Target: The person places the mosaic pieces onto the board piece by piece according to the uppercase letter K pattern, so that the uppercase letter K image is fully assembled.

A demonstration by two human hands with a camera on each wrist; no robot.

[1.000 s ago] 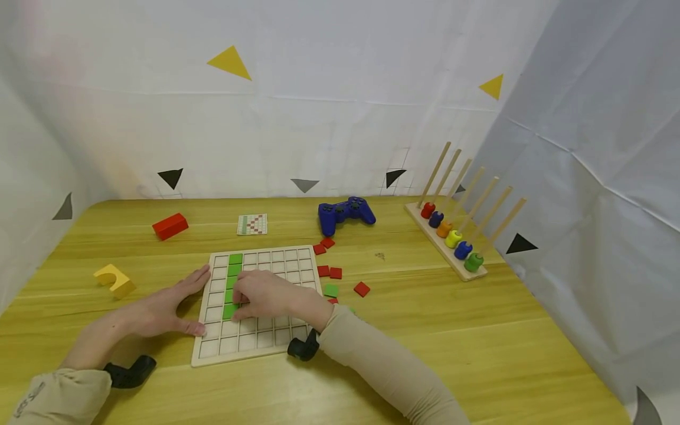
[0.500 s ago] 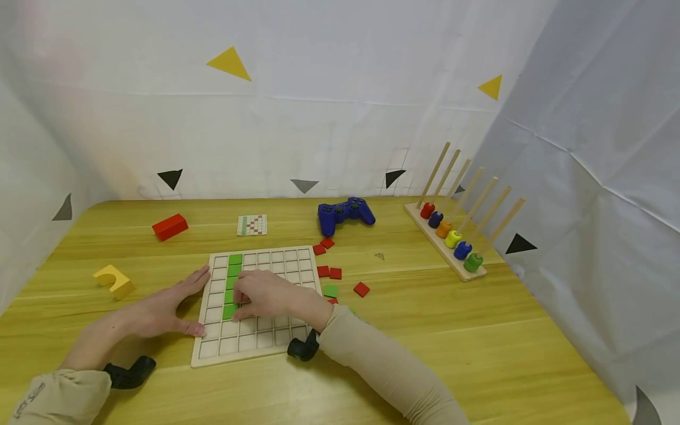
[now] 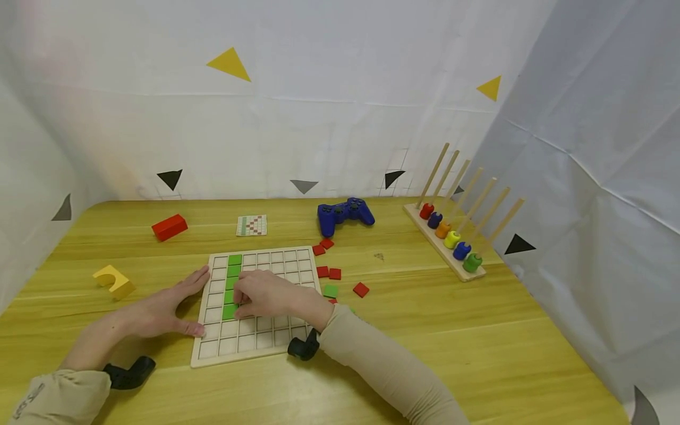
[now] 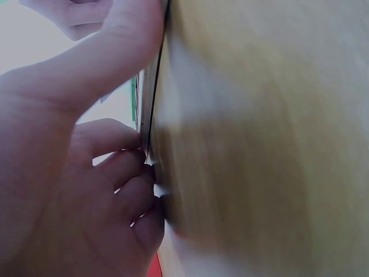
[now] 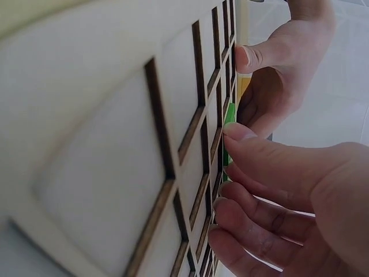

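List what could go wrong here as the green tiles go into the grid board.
The right hand covers the green tile it presses, so the tile may sit crooked in its cell unnoticed. The left hand only touches the grid board at its edge, so the board might slide. The sleeve could brush loose tiles beside the board.

The right hand [image 3: 265, 295] covers part of the board [image 3: 276, 260] and the lowest green tile [image 3: 230, 311], so its grip there cannot be told. The card's [image 3: 252, 225] pattern is too small to read. The left wrist view is blurred.
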